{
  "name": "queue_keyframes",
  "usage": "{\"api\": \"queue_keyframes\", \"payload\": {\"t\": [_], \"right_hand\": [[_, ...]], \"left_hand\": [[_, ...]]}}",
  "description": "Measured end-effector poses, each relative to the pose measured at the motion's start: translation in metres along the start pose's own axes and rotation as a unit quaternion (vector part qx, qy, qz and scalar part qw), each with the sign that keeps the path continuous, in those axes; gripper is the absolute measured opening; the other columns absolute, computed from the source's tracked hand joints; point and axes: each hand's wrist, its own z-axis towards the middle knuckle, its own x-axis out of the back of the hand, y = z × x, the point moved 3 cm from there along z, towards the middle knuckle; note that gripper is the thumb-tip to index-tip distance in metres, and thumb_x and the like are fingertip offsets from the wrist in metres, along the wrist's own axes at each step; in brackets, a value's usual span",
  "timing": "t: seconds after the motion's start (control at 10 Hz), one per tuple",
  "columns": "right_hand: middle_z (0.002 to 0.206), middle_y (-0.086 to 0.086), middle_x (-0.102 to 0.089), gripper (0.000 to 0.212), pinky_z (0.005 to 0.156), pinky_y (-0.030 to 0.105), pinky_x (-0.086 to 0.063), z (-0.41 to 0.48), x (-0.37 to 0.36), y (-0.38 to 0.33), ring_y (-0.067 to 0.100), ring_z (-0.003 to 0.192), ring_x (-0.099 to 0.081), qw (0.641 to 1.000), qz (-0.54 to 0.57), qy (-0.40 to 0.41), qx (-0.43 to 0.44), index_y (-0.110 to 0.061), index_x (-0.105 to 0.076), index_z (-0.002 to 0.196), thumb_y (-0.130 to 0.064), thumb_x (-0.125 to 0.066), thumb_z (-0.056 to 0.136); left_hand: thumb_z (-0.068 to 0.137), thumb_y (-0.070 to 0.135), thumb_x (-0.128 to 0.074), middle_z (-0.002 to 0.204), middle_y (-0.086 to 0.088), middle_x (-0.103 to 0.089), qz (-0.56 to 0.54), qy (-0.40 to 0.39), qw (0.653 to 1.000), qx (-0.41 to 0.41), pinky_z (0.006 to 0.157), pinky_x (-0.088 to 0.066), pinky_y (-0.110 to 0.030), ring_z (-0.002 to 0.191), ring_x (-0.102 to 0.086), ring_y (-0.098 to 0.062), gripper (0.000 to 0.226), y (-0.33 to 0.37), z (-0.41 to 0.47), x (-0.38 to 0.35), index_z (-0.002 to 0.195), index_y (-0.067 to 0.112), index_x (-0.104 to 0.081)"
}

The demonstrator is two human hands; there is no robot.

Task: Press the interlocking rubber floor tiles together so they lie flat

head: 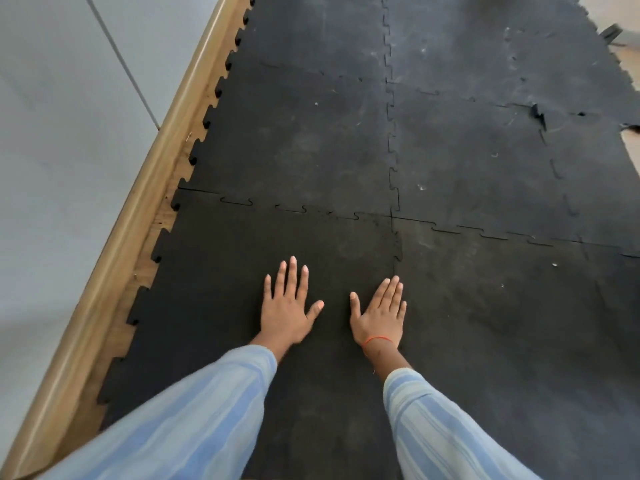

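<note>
Black interlocking rubber floor tiles cover the floor in a grid. Both my hands lie palm down on the nearest left tile [242,278]. My left hand [289,306] is flat with its fingers spread. My right hand [381,311] is flat with fingers together, its fingertips at the vertical seam [397,258] toward the nearest right tile [502,323]. A horizontal toothed seam [298,209] runs just beyond my hands. At the far right a tile corner [538,114] sticks up out of the joint.
A wooden skirting board [145,188] and a strip of wooden floor run along the left of the tiles, below a pale wall [62,133]. Bare floor shows at the far right edge [630,136]. Striped light-blue sleeves cover both my forearms.
</note>
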Motion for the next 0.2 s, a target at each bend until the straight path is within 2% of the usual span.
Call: {"api": "queue_keyframes", "payload": {"t": [0.1, 0.2], "right_hand": [[0.158, 0.015, 0.021, 0.081, 0.12, 0.039, 0.0, -0.046, -0.006, 0.007, 0.027, 0.147, 0.017, 0.996, 0.023, -0.078, -0.027, 0.0, 0.012, 0.148, -0.053, -0.024, 0.097], [0.159, 0.014, 0.018, 0.075, 0.119, 0.042, -0.003, -0.072, 0.018, 0.013, 0.025, 0.147, 0.015, 0.979, 0.045, -0.187, -0.062, 0.001, 0.007, 0.149, -0.045, -0.026, 0.099]], "left_hand": [[0.099, 0.052, -0.023, 0.158, -0.008, 0.026, -0.04, -0.121, 0.992, -0.013, 0.118, 0.001, -0.049, 0.147, 0.017, -0.026, 0.072, 0.031, -0.057, -0.012, 0.152, 0.018, 0.012], [0.101, 0.044, -0.024, 0.16, -0.004, 0.021, -0.083, -0.25, 0.964, -0.026, 0.119, -0.004, -0.05, 0.148, 0.011, -0.021, 0.065, 0.042, -0.096, 0.008, 0.154, 0.02, 0.006]]}}
